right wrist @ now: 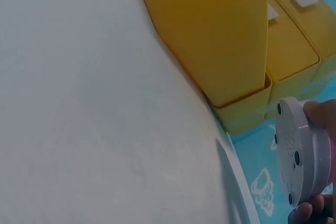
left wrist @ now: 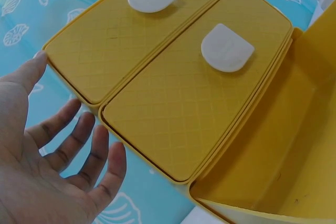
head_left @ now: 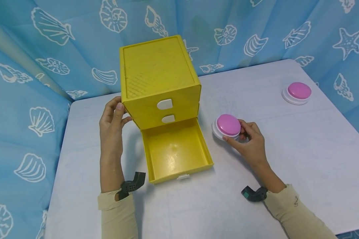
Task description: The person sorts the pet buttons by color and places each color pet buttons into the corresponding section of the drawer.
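Note:
A yellow drawer cabinet (head_left: 161, 69) stands on the table with its bottom drawer (head_left: 174, 151) pulled out and bare inside. The two upper drawers, each with a white tab handle (left wrist: 227, 48), are closed. At the cabinet's left side is my left hand (head_left: 113, 116), fingertips touching its edge and fingers loosely spread. To the right of the open drawer, my right hand (head_left: 251, 141) holds a round push button (head_left: 228, 124), pink on top with a white base, between thumb and fingers. The right wrist view shows the button's underside (right wrist: 291, 156) with dark round feet, tipped up off the table.
A second pink and white push button (head_left: 298, 91) sits at the table's back right. Blue curtain (head_left: 87, 46) with white shell prints hangs behind and to the left of the white table (head_left: 191, 212).

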The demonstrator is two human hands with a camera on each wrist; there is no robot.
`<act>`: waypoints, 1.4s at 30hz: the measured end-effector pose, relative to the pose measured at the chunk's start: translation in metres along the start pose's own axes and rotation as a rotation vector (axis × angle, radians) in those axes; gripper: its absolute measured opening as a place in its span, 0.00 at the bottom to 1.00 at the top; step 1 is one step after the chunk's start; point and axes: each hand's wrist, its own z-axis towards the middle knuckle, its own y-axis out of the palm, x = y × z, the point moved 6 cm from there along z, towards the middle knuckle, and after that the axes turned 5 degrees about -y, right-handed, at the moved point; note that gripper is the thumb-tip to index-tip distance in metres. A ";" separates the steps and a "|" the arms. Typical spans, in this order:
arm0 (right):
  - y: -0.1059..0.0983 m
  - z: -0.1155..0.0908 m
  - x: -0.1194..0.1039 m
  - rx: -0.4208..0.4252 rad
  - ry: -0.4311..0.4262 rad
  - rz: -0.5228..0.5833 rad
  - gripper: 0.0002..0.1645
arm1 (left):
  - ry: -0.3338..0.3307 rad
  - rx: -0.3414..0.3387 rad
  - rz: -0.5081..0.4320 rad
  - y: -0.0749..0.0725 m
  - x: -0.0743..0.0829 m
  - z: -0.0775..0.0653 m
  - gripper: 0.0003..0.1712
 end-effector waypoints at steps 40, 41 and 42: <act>0.015 -0.020 -0.070 -0.033 -0.049 0.122 0.38 | 0.000 -0.008 -0.011 0.000 0.000 0.001 0.24; 0.016 -0.021 -0.071 -0.036 -0.051 0.122 0.38 | 0.000 -0.007 -0.010 0.000 0.000 0.001 0.24; 0.017 -0.022 -0.072 -0.038 -0.051 0.123 0.38 | -0.001 -0.006 -0.010 0.000 0.000 0.001 0.24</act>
